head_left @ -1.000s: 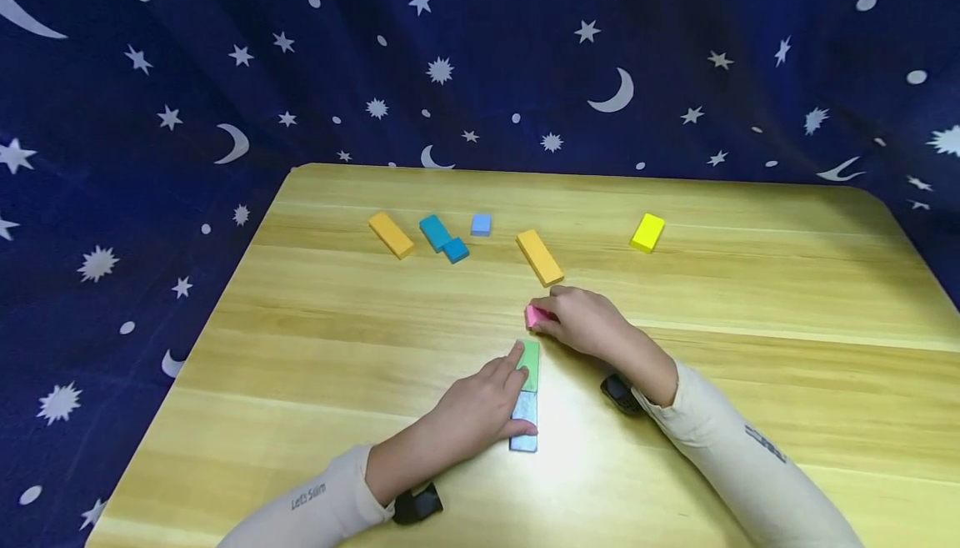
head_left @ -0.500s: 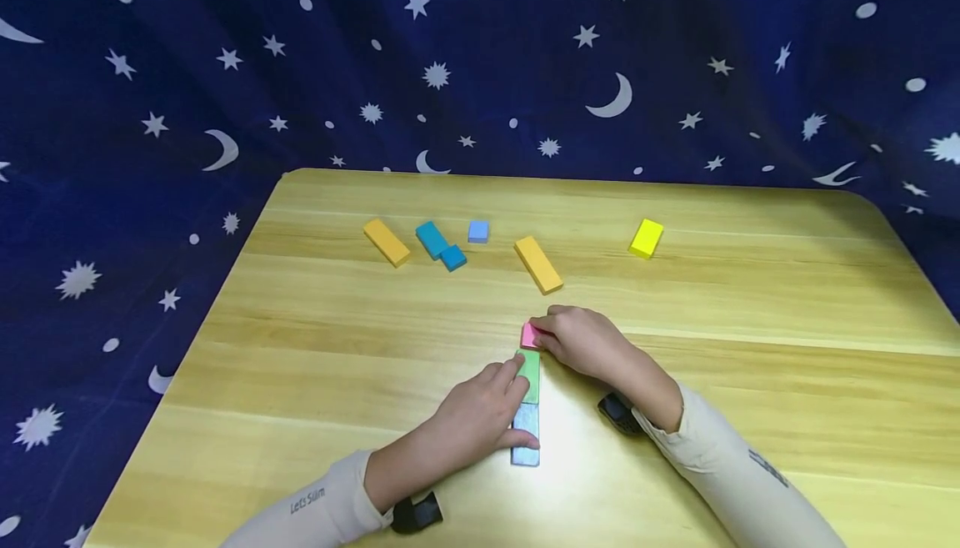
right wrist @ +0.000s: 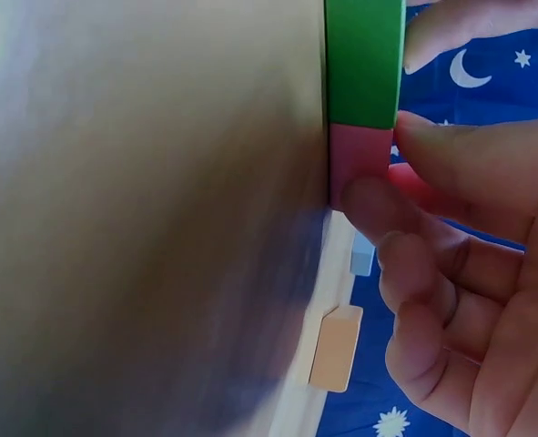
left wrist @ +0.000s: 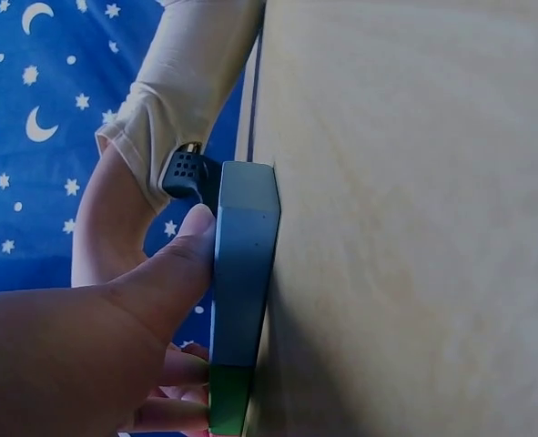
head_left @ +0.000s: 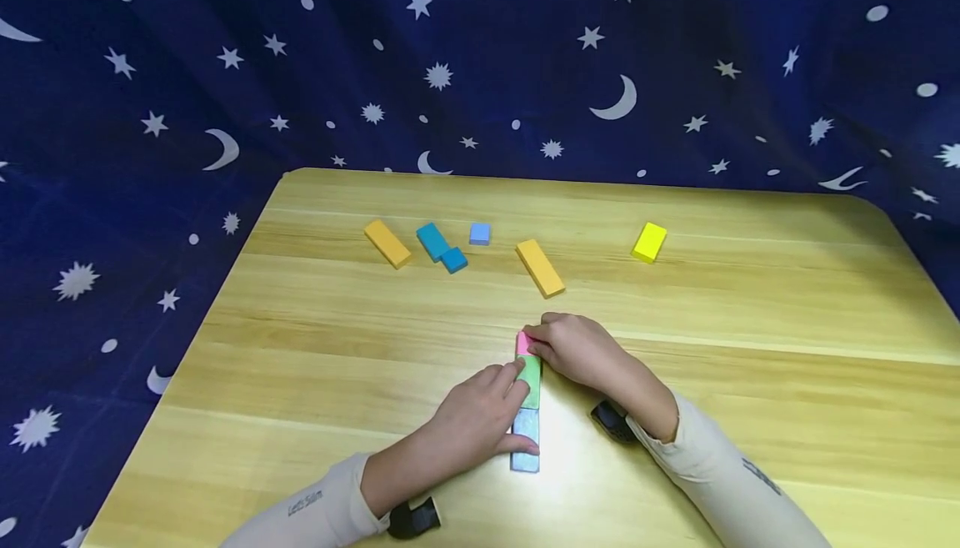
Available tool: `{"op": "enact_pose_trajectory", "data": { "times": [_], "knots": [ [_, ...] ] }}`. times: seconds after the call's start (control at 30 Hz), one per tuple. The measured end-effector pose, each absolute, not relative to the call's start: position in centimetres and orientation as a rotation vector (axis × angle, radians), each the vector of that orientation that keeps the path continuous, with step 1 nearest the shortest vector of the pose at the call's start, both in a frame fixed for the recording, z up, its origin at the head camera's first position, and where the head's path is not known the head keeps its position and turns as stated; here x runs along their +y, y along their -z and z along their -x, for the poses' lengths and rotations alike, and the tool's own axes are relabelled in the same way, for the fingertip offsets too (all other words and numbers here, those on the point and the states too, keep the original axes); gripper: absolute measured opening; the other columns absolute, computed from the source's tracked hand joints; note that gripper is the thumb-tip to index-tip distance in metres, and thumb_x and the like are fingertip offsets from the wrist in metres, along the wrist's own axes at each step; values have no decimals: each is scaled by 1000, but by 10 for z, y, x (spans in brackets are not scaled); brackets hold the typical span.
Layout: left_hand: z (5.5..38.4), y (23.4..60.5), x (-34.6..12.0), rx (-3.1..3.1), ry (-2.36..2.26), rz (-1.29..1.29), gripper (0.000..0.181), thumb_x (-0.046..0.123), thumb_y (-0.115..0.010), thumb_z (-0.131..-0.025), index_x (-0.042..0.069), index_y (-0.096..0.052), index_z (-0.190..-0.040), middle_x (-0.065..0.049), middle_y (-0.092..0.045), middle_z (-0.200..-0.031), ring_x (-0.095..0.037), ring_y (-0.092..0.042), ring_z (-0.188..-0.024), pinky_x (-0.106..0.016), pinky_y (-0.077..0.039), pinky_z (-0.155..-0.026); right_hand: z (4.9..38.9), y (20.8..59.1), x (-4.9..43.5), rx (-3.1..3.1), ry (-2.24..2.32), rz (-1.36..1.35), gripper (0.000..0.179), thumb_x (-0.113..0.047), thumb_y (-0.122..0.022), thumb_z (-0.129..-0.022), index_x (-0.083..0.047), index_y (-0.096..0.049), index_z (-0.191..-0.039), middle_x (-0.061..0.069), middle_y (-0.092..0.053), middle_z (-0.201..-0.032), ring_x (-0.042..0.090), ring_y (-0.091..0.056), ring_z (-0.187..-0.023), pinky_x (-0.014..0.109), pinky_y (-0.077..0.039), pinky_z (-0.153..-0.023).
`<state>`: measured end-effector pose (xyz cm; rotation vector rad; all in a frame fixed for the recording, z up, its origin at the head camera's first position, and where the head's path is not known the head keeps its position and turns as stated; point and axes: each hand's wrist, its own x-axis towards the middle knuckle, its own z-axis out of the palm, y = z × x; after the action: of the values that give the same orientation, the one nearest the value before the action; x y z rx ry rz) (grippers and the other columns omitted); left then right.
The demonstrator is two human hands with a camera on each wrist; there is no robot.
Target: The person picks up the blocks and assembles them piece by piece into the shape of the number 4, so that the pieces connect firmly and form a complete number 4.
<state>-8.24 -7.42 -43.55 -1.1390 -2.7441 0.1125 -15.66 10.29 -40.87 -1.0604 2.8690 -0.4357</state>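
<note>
A pink block [head_left: 522,345], a green block [head_left: 532,389] and a light blue block [head_left: 527,422] lie end to end in a straight row on the wooden table. My right hand [head_left: 585,351] pinches the pink block between thumb and finger at the far end; in the right wrist view the pink end meets the green one [right wrist: 364,64]. My left hand [head_left: 474,414] rests over the row from the left, fingertips on the green block and extended thumb on the light blue block, whose side [left wrist: 243,282] shows in the left wrist view.
Farther back on the table [head_left: 300,306] lie two orange blocks, one at left [head_left: 387,243] and one nearer the row [head_left: 540,268]. Between them are a teal block [head_left: 432,242], a small blue block [head_left: 454,260] and a periwinkle block [head_left: 480,234]. A yellow block [head_left: 648,243] lies right.
My right hand has brought the pink block nearer and slightly left, from a gap beyond the green block to right against its end. My left hand has kept its place on the row.
</note>
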Motion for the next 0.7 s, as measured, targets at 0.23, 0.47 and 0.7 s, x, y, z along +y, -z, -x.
{"op": "enact_pose_trajectory", "data": {
  "times": [0.23, 0.47, 0.7],
  "knots": [
    [83, 436, -74, -2741, -104, 1122, 66, 73, -43, -74, 13, -53, -100, -9, -49, -129, -19, -51, -108, -26, -45, -91, 155, 410, 102, 2875, 426, 1085, 15, -13, -63, -84, -7, -70, -97, -1, -55, -69, 8, -42, -56, 22, -38, -50],
    [82, 434, -72, -2788, -128, 1122, 68, 75, -41, -74, 14, -53, -102, -10, -46, -133, -25, -48, -114, -32, -42, -97, 154, 409, 101, 2858, 417, 1082, 17, -12, -62, -85, -5, -69, -99, 1, -57, -71, 9, -47, -57, 24, -40, -51],
    [83, 433, -73, -2815, -126, 1135, 68, 75, -40, -74, 14, -52, -103, -11, -45, -135, -29, -46, -120, -35, -42, -98, 152, 408, 99, 2875, 386, 1075, 18, -11, -62, -84, -4, -69, -99, 1, -56, -70, 10, -48, -56, 25, -41, -51]
  ]
}}
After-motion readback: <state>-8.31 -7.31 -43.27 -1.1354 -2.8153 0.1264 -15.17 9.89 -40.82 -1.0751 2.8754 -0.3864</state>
